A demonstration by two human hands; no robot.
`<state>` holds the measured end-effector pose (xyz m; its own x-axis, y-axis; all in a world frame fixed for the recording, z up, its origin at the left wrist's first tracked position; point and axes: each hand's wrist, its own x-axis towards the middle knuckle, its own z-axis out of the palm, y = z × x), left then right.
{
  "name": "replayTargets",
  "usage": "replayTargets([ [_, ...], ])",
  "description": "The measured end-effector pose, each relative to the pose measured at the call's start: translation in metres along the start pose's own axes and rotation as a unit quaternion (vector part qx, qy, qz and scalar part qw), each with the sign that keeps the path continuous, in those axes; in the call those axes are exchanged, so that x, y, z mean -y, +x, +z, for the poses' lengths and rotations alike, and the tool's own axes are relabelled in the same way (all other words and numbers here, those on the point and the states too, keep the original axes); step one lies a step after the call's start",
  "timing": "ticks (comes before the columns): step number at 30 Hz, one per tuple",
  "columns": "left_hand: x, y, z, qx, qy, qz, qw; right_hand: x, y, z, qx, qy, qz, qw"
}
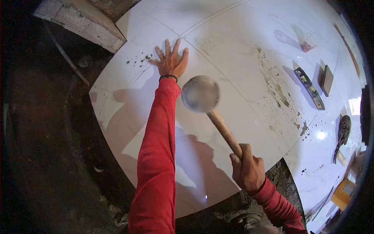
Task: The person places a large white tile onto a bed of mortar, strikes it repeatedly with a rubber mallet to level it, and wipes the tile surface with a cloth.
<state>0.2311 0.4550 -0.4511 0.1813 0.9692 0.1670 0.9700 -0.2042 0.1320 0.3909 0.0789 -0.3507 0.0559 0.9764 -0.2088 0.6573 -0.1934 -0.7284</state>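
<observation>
My left hand (171,60) lies flat on a large white veined tile (233,124), fingers spread and empty, near a corner where joints cross and a scatter of small dark crumbs. My right hand (248,169) is closed round the wooden handle of a mallet (200,93). Its grey round head is blurred and hangs over the tile just right of my left wrist; whether it touches the tile I cannot tell. Both forearms are in red sleeves.
A concrete ledge (82,27) borders the upper left, above dark rough ground. On the right lie a spirit level (309,87), a flat block (327,81), a mortar-caked trowel (343,130), a small plastic bag (306,46), a yellow container (343,193) and mortar smears.
</observation>
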Motion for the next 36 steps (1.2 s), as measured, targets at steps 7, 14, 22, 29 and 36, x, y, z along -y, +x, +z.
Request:
replayTargets([
  [7,-0.016,0.016,0.002,0.006,0.014,0.019,1.0,-0.015,-0.001,0.012,0.018,-0.054,0.081,0.995],
  [14,-0.006,0.019,0.017,0.019,0.015,0.021,0.999,-0.028,-0.013,0.013,-0.022,-0.105,0.056,0.993],
  [22,0.03,-0.004,0.025,-0.032,-0.004,0.109,0.993,-0.036,-0.042,0.008,0.001,-0.057,0.03,0.998],
  [29,0.028,-0.085,-0.012,0.026,-0.02,0.028,0.999,-0.048,-0.083,0.008,-0.031,0.02,-0.026,0.999],
  [36,0.076,-0.182,-0.022,0.024,0.068,0.015,0.997,-0.039,-0.12,-0.01,-0.09,0.058,-0.063,0.992],
])
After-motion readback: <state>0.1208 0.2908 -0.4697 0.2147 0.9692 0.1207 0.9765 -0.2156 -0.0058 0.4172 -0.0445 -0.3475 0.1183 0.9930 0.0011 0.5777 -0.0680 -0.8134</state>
